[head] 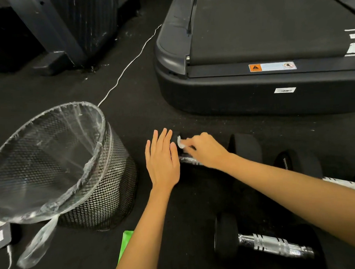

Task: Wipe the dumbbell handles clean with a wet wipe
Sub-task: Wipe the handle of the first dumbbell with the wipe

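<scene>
- Two hands worked over the far dumbbell.
- Right hand pinched wet wipe in its fingertips, above the handle.
- Left hand lay flat, fingers straight, just beside the handle.

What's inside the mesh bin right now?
The mesh bin holds a clear plastic liner folded over its rim. No wipes or trash show in it, though the liner's glare and folds blur the very bottom.

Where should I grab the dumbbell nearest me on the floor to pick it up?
Grip the nearest dumbbell by its chrome handle, coming down from above. It lies flat on the floor, the bar exposed between the black heads, which look too broad to wrap fingers round.
</scene>
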A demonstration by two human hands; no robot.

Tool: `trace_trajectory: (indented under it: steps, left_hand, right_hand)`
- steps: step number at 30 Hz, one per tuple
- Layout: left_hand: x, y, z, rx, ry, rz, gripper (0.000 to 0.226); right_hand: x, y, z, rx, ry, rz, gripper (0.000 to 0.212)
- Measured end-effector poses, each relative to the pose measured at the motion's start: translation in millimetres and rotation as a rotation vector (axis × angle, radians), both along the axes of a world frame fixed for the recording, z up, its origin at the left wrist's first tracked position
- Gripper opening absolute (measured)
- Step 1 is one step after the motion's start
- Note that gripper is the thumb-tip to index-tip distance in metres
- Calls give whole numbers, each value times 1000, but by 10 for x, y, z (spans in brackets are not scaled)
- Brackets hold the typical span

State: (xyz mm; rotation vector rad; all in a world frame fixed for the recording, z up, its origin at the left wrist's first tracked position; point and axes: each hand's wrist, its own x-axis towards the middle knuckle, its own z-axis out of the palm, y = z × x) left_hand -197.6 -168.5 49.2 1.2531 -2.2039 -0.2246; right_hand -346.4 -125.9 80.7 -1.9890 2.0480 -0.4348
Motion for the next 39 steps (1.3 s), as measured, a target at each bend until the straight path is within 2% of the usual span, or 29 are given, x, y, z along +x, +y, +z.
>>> trace_trajectory:
  steps: [3, 8, 11, 14, 18, 23, 28, 31, 34, 37, 39]
  left_hand:
    - [-20, -32, 49, 14, -24, -19, 42]
    - [-44, -186, 175, 59, -90, -106, 31]
    - [-40, -194, 169, 118, -43, -130, 48]
    - [-35, -167, 150, 110, -46, -111, 53]
    - [-15, -146, 136, 90, -74, -130, 47]
    - [-32, -139, 119, 49, -174, -111, 47]
    - [12, -93, 115, -2, -192, -99, 58]
    - [39, -61, 84, -25, -199, -89, 56]
    - [67, -31, 76, -24, -195, -90, 56]
    - [116, 23, 74, -9, -162, -103, 56]
    - [150, 69, 52, 0, -139, -107, 55]
  right_hand:
    - [88, 133, -95, 141, 24, 134, 36]
    - [42, 337, -178, 132, 306, 278, 53]
    - [63, 249, -198, 112, 450, 337, 60]
    - [150, 168, -183, 121, 447, 320, 59]
    - [142, 419, -164, 23, 610, 390, 47]
    - [249, 280, -151, 103, 427, 179, 59]
    - [176, 262, -122, 151, 369, 264, 47]
    - [85, 242, -106, 176, 296, 187, 36]
    - [152, 233, -109, 157, 316, 245, 42]
    - [232, 417, -105, 111, 387, 355, 35]
    - [214, 496, -140, 112, 298, 242, 34]
